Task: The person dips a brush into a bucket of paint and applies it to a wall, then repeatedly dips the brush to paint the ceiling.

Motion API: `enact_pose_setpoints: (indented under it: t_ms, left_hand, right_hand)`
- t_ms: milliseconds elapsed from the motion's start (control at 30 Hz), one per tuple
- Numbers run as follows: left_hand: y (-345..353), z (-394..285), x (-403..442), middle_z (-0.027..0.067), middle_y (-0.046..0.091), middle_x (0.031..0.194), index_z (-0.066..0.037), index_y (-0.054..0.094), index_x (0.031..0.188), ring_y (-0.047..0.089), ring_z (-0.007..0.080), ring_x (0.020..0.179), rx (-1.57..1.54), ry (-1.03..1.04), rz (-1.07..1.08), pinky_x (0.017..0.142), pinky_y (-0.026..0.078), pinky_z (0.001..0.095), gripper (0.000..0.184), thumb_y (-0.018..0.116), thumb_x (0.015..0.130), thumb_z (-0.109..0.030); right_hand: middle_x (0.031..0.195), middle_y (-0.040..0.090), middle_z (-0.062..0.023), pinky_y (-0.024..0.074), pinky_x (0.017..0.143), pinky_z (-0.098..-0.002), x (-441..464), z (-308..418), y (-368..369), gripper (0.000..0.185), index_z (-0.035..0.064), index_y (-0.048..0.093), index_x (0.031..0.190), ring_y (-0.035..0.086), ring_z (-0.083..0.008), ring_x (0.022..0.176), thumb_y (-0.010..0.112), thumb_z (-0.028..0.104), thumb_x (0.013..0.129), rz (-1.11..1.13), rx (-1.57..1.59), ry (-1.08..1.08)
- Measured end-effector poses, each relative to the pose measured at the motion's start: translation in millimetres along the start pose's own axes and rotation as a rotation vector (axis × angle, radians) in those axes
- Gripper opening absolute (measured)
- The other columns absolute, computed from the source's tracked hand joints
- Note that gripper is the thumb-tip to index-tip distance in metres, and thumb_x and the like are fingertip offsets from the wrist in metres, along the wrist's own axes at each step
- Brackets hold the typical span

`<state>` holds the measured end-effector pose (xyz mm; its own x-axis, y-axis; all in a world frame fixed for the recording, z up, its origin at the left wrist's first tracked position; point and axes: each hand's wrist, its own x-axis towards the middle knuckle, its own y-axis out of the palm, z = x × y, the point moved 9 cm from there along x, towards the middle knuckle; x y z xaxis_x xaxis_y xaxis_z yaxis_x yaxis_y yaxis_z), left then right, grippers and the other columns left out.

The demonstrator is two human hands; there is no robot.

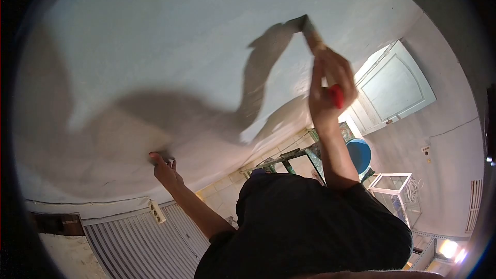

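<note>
My right hand (333, 85) is raised and closed around a putty knife (311, 33). The tool's flat end meets the pale painted surface (206, 31), and a red handle end (337, 96) shows beside my palm. Lower and to the left, my left hand (167, 169) is close to the same surface with its fingers curled. A small dark patch sits between its thumb and fingers; whether that is a held thing or shadow I cannot make out. Large shadows of my arm and the tool fall across the surface.
A light door or shutter panel (397, 85) stands open at the right. Below it are a blue tub (358, 154) and a white-framed glass case (390, 183). A corrugated shutter (144, 240) and a hanging power strip (157, 212) are at lower left. A bright lamp (448, 248) glows at lower right.
</note>
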<state>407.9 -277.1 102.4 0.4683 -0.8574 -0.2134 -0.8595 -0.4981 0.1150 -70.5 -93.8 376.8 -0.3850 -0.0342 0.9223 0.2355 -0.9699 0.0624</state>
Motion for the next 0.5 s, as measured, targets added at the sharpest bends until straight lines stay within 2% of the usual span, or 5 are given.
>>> enact_pose_setpoints:
  t_ms: [100, 233, 333, 433, 500]
  left_hand:
    - [-1, 3, 3, 0.0031, 0.046, 0.086, 0.006, 0.060, 0.104, 0.049, 0.0134, 0.076, 0.000, -0.008, 0.010, 0.083, 0.057, 0.0346, 0.077, 0.066, 0.090, -0.069]
    - [-4, 8, 12, 0.0043, 0.052, 0.092, 0.006, 0.062, 0.109, 0.052, 0.0141, 0.078, -0.023, 0.013, 0.029, 0.082, 0.057, 0.0337, 0.077, 0.067, 0.090, -0.068]
    - [-2, 4, 9, 0.0075, 0.059, 0.103, 0.008, 0.062, 0.115, 0.055, 0.0156, 0.083, -0.036, 0.041, -0.001, 0.082, 0.056, 0.0334, 0.080, 0.067, 0.089, -0.068]
    - [-11, 26, 34, 0.0095, 0.061, 0.112, 0.009, 0.062, 0.120, 0.058, 0.0170, 0.087, -0.011, 0.048, 0.013, 0.083, 0.055, 0.0340, 0.084, 0.067, 0.089, -0.069]
    - [-8, 21, 25, 0.0089, 0.061, 0.109, 0.007, 0.062, 0.116, 0.057, 0.0172, 0.087, -0.007, 0.031, -0.002, 0.083, 0.054, 0.0346, 0.082, 0.067, 0.089, -0.070]
  right_hand:
    - [0.106, 0.068, -0.0166, 0.0589, 0.074, -0.0368, -13, 58, 39, 0.014, -0.0021, 0.067, 0.089, 0.070, -0.0292, 0.091, 0.074, -0.008, 0.078, 0.215, -0.037, -0.114]
    - [0.110, 0.064, -0.0171, 0.0583, 0.076, -0.0387, -50, 131, 82, 0.031, -0.0034, 0.070, 0.100, 0.066, -0.0329, 0.098, 0.077, -0.002, 0.071, 0.358, 0.390, -0.245]
    - [0.112, 0.063, -0.0171, 0.0587, 0.076, -0.0394, -66, 174, 93, 0.036, -0.0035, 0.070, 0.106, 0.065, -0.0320, 0.098, 0.078, 0.002, 0.071, 0.462, 0.446, -0.314]
    - [0.105, 0.066, -0.0174, 0.0590, 0.072, -0.0351, -59, 173, 93, 0.029, -0.0056, 0.071, 0.100, 0.069, -0.0280, 0.093, 0.077, -0.009, 0.072, 0.454, 0.682, -0.194]
    - [0.107, 0.064, -0.0145, 0.0590, 0.074, -0.0339, -48, 149, 91, 0.034, -0.0002, 0.069, 0.111, 0.066, -0.0276, 0.095, 0.078, 0.002, 0.078, 0.412, 0.649, -0.243]
